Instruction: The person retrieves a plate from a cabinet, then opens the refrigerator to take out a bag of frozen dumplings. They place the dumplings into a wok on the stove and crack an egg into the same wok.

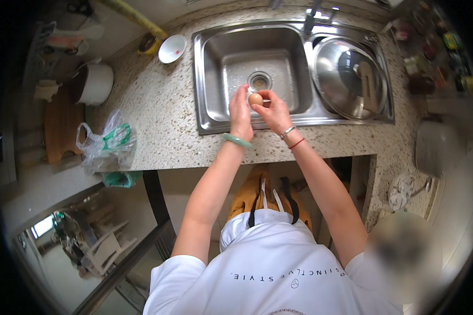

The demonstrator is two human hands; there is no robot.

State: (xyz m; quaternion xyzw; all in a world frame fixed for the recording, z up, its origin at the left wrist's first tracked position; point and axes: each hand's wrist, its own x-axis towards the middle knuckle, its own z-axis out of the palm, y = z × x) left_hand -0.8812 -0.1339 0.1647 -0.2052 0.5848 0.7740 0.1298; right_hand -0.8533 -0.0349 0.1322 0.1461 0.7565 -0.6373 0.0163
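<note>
A brown egg (pixel 255 100) is held over the near part of the steel sink (pixel 295 63), in front of the round drain (pixel 259 82). My right hand (pixel 275 112) closes on it between thumb and fingertips. Close on the egg's left, my left hand (pixel 239 113) has its fingers stretched out and its palm turned inward. Whether the left palm touches the egg, I cannot tell. A pale green bangle (pixel 237 140) circles my left wrist; a metal bracelet (pixel 287 132) and a thin red cord are on the right one.
A domed pan lid (pixel 336 79) covers the smaller right basin, beneath the tap (pixel 310 20). To the left on the speckled counter (pixel 152 115) are a small white bowl (pixel 172 49), a white pot (pixel 97 84) and a clear plastic bag (pixel 106 142) at the edge.
</note>
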